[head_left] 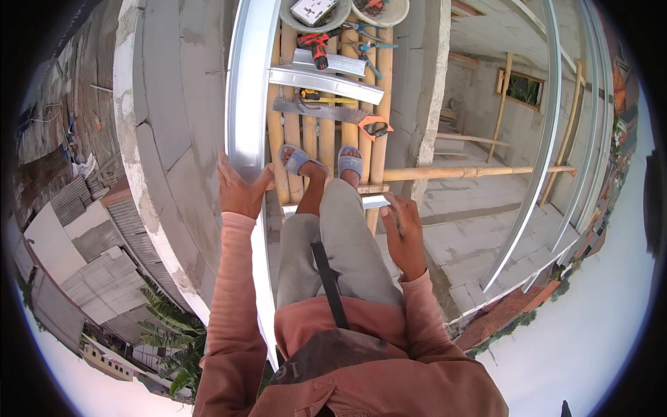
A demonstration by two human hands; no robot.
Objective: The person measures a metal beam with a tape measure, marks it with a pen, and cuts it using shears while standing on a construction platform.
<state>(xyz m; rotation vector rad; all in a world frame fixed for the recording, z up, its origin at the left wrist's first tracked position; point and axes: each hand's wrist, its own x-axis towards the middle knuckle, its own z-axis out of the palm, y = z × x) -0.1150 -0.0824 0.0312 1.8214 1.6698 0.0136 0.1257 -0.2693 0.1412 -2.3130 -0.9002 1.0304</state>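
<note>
1. Nearest to us is our own chest in a salmon-pink top (361, 375), with a dark strap (328, 281) running up over grey trousers (347, 243) toward 12 o'clock.
2. Our left hand (240, 191), at about 10 o'clock from the knees, presses on the lower end of a long galvanised steel channel (249, 83); the fingers are spread and the thumb reaches toward the channel's right edge, so the hand touches the metal rather than closing round it.
3. Our right hand (403, 229), at about 2 o'clock from the knees, has its fingers curled around the end of a short metal strip (372, 201) that lies crosswise just under the feet.
4. Our feet in blue sandals (325, 162) stand on a bamboo-pole platform (326, 139), directly at 12 o'clock from the knees.
5. Beyond the toes, at 12 o'clock, a hand saw (326, 111) with an orange handle lies across the poles; behind it lie two short steel channel offcuts (326, 80), also crosswise.
6. Farther on at 12 o'clock a red cordless drill (316, 47) and a pair of blue-handled snips (368, 48) rest near two round basins (347, 10) at the top edge.
7. At 9 o'clock a grey block wall (174, 104) curves beside the long channel, with corrugated roofs (90, 243) far below it.
8. At 3 o'clock more long steel profiles (549, 125) arc over a concrete floor (472, 229) below, crossed by a horizontal bamboo pole (472, 171).
</note>
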